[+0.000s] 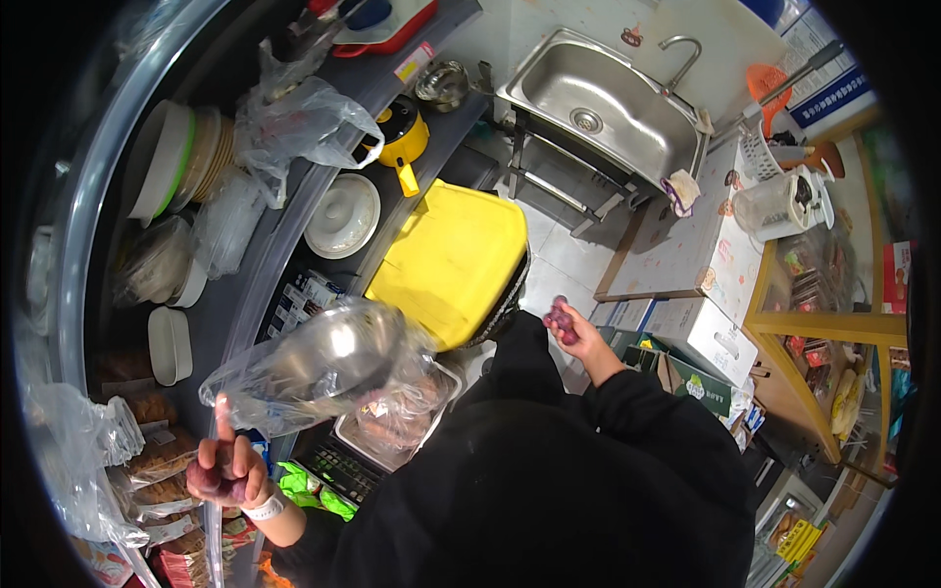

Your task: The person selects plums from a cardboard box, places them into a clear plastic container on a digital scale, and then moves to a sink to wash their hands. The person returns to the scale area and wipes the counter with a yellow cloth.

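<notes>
My left hand (234, 470) is curled around round reddish-purple fruits (203, 478), which look like grapes. Its raised index finger touches the edge of a clear plastic bag (257, 389). A shiny metal bowl (353, 345) shows through or beside this bag; I cannot tell whether it is inside. In my right hand (584, 344) is a small cluster of similar purple fruits (561, 320), held over the floor to the right of a yellow lid (456, 257). Below the bowl, a white tray (441, 430) holds bagged brownish food (393, 419).
A steel sink (588, 103) with a faucet (687, 55) stands ahead. Dark shelves on the left hold a yellow pot (408, 140), a white lidded dish (342, 215) and plastic bags (301, 125). Cardboard boxes (702, 334) and a counter (676, 250) flank the right side.
</notes>
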A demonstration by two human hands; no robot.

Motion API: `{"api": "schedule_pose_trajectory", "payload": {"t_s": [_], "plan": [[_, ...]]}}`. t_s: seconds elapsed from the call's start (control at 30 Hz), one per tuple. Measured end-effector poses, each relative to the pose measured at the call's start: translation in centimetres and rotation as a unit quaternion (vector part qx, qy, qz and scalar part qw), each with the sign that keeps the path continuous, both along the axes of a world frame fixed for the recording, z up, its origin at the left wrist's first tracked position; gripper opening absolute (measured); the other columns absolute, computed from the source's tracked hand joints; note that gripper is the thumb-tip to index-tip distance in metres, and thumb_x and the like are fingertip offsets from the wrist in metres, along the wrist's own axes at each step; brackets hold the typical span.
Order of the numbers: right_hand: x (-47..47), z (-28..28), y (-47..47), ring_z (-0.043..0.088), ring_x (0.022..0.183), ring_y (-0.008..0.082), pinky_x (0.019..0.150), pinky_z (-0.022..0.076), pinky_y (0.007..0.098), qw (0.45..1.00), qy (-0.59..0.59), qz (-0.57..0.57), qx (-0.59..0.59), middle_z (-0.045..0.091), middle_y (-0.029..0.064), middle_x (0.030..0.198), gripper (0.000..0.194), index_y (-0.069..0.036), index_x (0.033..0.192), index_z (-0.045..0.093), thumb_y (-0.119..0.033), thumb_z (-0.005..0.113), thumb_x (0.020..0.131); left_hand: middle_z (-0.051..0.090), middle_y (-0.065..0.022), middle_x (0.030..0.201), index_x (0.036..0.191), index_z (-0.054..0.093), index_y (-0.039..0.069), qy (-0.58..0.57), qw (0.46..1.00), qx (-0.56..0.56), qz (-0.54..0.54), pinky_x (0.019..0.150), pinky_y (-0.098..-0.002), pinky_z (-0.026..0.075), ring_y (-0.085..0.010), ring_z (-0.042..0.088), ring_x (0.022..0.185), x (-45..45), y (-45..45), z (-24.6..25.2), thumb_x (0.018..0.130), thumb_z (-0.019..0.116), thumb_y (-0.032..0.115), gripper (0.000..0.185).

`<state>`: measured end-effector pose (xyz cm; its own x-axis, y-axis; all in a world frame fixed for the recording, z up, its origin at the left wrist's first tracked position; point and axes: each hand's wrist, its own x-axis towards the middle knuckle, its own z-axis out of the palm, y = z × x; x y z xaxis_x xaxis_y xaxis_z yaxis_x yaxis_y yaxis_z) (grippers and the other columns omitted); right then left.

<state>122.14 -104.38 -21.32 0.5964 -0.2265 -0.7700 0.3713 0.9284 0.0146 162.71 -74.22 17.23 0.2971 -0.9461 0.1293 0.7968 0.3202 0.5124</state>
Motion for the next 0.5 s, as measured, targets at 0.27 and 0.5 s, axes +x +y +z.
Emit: {"api": "schedule_pose_trajectory", "payload": {"t_s": [0.27,0.5], "plan": [[12.6,-4.8,-2.9,0.046,0.110,0.0300,0.095,0.0312,0.0559,0.991,0.120,0.046,-0.041,0.044,0.0086,0.126,0.060,-0.014,0.130,0.039,-0.052,0.051,0.084,0.002,-0.0045,0.151,0.087,0.057,0.000,-0.001,0.999,0.008,0.044,0.038,-0.0237,0.041,-0.0197,0.044,0.070,-1.2,-1.4,2.5,0.085,0.052,0.021,0.022],[14.1,6.4,-5.3,0.030,0.127,0.0307,0.099,0.0241,0.0555,0.941,0.240,0.110,-0.210,0.032,0.0069,0.138,0.066,-0.012,0.137,0.031,-0.049,0.049,0.085,-0.005,-0.0040,0.150,0.088,0.056,0.000,0.007,1.000,-0.027,-0.013,0.042,-0.0258,0.045,-0.0192,0.044,0.071,-2.6,-5.5,3.9,0.086,0.055,0.021,0.021]]}}
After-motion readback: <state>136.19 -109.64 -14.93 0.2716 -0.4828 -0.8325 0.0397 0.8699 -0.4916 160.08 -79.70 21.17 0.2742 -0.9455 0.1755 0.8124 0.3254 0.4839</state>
